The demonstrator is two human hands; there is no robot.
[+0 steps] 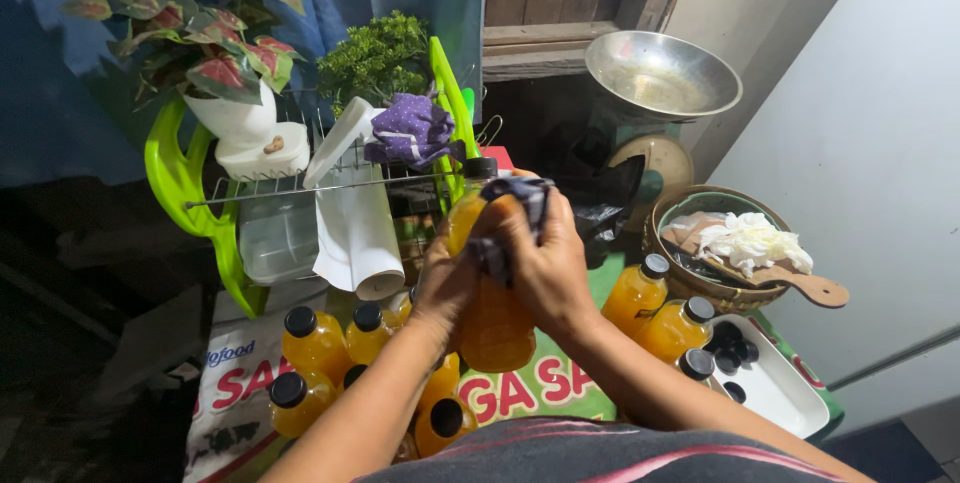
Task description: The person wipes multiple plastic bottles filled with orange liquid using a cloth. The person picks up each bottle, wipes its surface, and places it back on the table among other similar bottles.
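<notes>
Orange bottle [495, 318] (dark cloth [520, 205]) in hands [545, 268]

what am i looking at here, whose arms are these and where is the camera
There is one picture, taken by a camera worn on a person's head, looking down at their own bare hands. No machine is involved. The left hand grips a bottle of orange liquid with a black cap, and the right hand presses a dark cloth against it. More capped orange bottles stand on the printed table cover. Behind are a wire rack, a weighing scale with a metal bowl, a basket and a white tray of black caps.
</notes>
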